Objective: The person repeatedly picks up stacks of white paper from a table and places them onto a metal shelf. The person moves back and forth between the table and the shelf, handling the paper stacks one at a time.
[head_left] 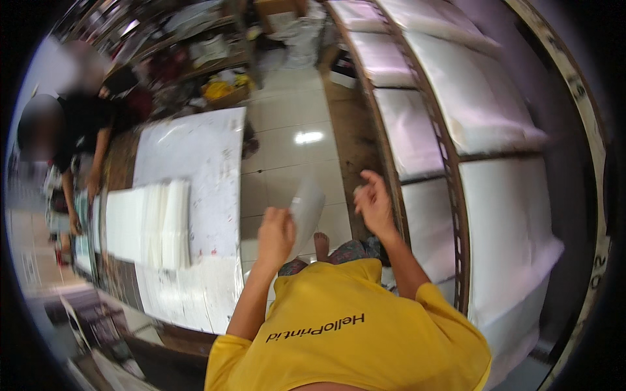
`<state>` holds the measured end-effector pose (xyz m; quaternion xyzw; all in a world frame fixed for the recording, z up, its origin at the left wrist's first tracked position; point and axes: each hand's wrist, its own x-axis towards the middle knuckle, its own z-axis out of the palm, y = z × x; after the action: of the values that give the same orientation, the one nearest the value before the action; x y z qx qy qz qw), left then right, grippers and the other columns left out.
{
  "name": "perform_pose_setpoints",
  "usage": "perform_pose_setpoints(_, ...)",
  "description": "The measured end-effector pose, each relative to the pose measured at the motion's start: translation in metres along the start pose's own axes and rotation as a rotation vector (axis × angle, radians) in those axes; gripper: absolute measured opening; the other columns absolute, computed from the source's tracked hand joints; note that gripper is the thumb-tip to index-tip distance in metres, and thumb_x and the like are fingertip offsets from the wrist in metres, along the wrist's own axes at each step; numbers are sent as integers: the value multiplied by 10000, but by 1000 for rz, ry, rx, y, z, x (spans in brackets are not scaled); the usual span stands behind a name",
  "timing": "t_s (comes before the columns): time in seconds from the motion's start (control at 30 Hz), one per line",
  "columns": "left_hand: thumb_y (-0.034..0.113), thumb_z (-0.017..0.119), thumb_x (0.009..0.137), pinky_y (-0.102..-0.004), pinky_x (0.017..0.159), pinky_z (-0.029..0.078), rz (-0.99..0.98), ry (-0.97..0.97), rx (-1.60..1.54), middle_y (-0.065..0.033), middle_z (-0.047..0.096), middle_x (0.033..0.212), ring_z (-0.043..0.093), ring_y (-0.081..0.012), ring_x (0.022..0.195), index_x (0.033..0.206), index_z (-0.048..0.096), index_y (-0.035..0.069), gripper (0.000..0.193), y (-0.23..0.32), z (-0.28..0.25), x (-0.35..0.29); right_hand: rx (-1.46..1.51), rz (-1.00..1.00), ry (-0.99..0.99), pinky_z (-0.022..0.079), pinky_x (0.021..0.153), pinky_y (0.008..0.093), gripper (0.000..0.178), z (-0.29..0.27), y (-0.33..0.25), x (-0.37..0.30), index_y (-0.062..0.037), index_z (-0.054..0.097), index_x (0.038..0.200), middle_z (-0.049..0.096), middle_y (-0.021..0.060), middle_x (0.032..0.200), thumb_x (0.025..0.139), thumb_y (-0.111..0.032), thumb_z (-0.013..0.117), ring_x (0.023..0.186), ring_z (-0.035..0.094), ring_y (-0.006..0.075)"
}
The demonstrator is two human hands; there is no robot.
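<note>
My left hand (277, 231) is closed on the edge of a thin, translucent plastic sheet (308, 212). The sheet tilts upward over the tiled floor, its outline slightly blurred. To the right of it, my right hand (373, 202) is raised with bent fingers apart, and nothing shows in it. That hand is nearest the rack (448, 169), which carries several stacks of whitish sheets (502, 215). On the table at the left lies a fanned-out pile of white pieces (147, 225), apart from both hands.
A white, stained board (215, 150) covers the table. At the far left a person in a dark top (81, 124) reaches over that table. Cluttered shelves (195, 62) hold a yellow item (222, 88). A tiled floor aisle (293, 111) runs between table and rack.
</note>
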<state>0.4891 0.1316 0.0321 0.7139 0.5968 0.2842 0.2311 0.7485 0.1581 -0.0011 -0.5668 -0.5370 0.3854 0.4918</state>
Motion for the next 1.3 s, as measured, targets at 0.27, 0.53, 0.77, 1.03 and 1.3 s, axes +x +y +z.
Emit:
perform_pose_setpoints(0.27, 188, 635, 869, -479, 702, 537, 60, -237, 70, -146, 620, 977, 655, -378, 812, 1000, 652, 54, 189, -8, 26, -50, -120, 189, -591, 511, 680, 320, 307, 74, -34, -61, 42, 599, 1119, 652, 125, 834, 1011, -236, 528, 720, 641, 180)
perform_pose_setpoints(0.53, 248, 594, 933, -477, 762, 511, -69, -144, -309, -164, 619, 966, 636, -367, 880, 1003, 658, 36, 232, -40, -51, -128, -83, 370, -472, 403, 528, 237, 147, 106, 65, -91, -58, 609, 934, 552, -10, 700, 963, -202, 612, 589, 483, 72)
perform_pose_setpoints(0.77, 119, 635, 908, -368, 725, 527, -389, 443, -305, -149, 628, 975, 635, -322, 831, 1043, 660, 19, 169, -130, -151, -219, -83, 663, -353, 496, 541, 287, 130, 136, 145, -136, -17, 567, 1008, 592, 64, 758, 955, -135, 589, 575, 587, 152)
perform_pose_setpoints(1.03, 132, 677, 836, -480, 1049, 390, -546, 715, 354, -204, 549, 1282, 492, -394, 1221, 1153, 614, -10, 354, -228, -189, -315, -92, 731, -230, 552, 574, 317, 137, 160, 162, -168, 6, 547, 996, 569, 86, 728, 935, -106, 596, 505, 548, 163)
perform_pose_setpoints(1.3, 150, 676, 809, -517, 1120, 322, -515, 813, 317, -193, 535, 1342, 455, -381, 1305, 1153, 633, 7, 375, -244, -174, -319, -131, 694, -205, 430, 435, 286, 131, 153, 163, -177, -21, 548, 1008, 629, 109, 712, 947, -130, 586, 487, 538, 156)
